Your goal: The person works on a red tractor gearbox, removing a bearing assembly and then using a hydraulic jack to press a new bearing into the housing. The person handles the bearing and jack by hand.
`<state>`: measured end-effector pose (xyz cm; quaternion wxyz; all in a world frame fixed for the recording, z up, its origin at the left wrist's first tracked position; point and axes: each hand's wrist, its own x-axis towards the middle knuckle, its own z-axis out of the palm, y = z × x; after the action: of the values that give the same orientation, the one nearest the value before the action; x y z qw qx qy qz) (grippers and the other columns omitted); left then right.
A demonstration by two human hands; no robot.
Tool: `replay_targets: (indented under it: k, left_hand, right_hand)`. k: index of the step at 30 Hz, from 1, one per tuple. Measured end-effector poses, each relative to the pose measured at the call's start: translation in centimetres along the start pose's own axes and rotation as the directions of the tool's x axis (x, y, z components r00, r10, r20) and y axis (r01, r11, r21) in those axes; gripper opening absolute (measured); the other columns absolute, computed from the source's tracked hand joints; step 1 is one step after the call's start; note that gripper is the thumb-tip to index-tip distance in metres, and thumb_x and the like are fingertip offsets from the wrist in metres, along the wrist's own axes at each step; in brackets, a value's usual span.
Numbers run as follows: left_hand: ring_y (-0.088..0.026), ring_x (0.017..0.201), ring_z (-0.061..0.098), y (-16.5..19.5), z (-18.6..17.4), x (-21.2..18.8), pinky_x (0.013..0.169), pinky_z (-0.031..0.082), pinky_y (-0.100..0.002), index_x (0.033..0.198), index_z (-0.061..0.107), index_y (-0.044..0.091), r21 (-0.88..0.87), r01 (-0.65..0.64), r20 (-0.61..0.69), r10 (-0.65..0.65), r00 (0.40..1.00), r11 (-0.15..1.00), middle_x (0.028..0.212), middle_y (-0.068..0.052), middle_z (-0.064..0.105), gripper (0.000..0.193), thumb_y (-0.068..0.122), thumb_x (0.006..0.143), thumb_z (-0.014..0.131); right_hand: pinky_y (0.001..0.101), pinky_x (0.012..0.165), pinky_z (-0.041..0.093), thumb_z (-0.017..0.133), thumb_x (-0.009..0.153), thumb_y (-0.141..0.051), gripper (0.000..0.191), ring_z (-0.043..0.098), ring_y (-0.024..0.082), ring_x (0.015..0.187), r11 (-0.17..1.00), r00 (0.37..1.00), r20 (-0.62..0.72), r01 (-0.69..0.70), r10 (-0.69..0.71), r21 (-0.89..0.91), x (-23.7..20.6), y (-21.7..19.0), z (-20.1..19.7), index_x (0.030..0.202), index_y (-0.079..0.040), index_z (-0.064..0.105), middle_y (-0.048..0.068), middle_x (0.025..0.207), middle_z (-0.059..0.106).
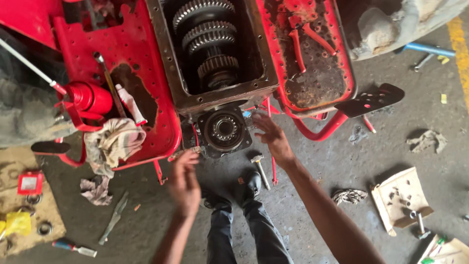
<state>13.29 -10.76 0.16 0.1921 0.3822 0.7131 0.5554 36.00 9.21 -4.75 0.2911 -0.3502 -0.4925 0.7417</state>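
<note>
The right hand is reaching forward with its fingers spread wide, holding nothing, its fingertips hovering just beside the right edge of the round bearing housing that is sitting at the front of the red machine body, below the open gearbox with its stacked gears. The left hand is hanging lower and nearer the person, blurred, fingers loosely curled and apparently empty, just below the housing's left corner and clear of it. Between the two hands a small hammer is lying on the concrete floor, close to the person's dark shoes. Open floor is stretching to the right of the right arm, broken only by a crumpled rag and a flat piece of cardboard carrying small parts. The red footplate on the left is ending in a curved rim, over which a striped cloth is draping; a white tube and a long wrench are lying on it near a red bottle jack. Farther left, a small red square package is resting on brown cardboard, with a yellow bag at the edge below it. A yellow painted line is running along the floor's far right.
</note>
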Motion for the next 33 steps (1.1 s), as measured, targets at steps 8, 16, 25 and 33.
replay_targets:
  k: [8, 16, 25, 33]
  left_hand:
    - [-0.052, 0.133, 0.045, -6.5, 11.1, -1.6, 0.115, 0.036, -0.055, 0.144, 0.037, -0.008, 0.282, 0.038, -0.025, -0.033, 0.999, 0.959, 0.146, -0.034, 0.042, 0.081, 0.026, 0.084, 0.08]
    - [-0.052, 0.14, 0.042, -4.7, 12.3, -0.7, 0.119, 0.034, -0.056, 0.148, 0.041, 0.003, 0.244, -0.164, -0.146, 0.203, 0.968, 0.956, 0.154, -0.03, 0.039, 0.081, 0.015, 0.081, 0.086]
    - [-0.028, 0.13, 0.057, -6.7, 12.1, -0.4, 0.111, 0.052, -0.042, 0.138, 0.057, 0.004, -0.207, -0.099, -0.055, 0.09, 0.994, 0.973, 0.145, -0.017, 0.048, 0.06, 0.013, 0.085, 0.085]
    - [-0.031, 0.113, 0.067, -8.3, 6.8, 0.9, 0.096, 0.055, -0.044, 0.129, 0.059, 0.001, -0.051, -0.129, 0.3, 0.138, 0.944, 0.99, 0.123, -0.018, 0.068, 0.059, 0.017, 0.08, 0.087]
  right_hand:
    - [0.0393, 0.11, 0.042, 0.051, 0.08, -0.002, 0.093, 0.055, 0.027, 0.137, 0.983, 0.998, 0.054, -0.005, 0.015, -0.181, 1.3, 0.1, 0.6, 0.165, -0.01, 0.017, 0.016, 0.147, 0.059]
    - [0.0428, 0.111, 0.047, 0.046, 0.079, 0.005, 0.089, 0.057, 0.03, 0.139, 0.85, 0.992, 0.061, 0.127, -0.112, -0.511, 1.6, -0.7, 1.3, 0.163, -0.007, 0.02, 0.018, 0.147, 0.06]
    - [0.0456, 0.111, 0.048, 0.044, 0.075, 0.009, 0.085, 0.049, 0.034, 0.147, 0.737, 0.968, 0.152, 0.252, -0.201, -0.627, 1.6, -2.9, 1.7, 0.158, -0.007, 0.035, 0.019, 0.153, 0.054]
    - [0.0441, 0.116, 0.041, 0.042, 0.072, 0.005, 0.08, 0.039, 0.028, 0.151, 0.868, 0.978, 0.198, 0.154, -0.066, -0.472, 0.2, -1.1, 0.3, 0.15, -0.009, 0.048, 0.011, 0.161, 0.041]
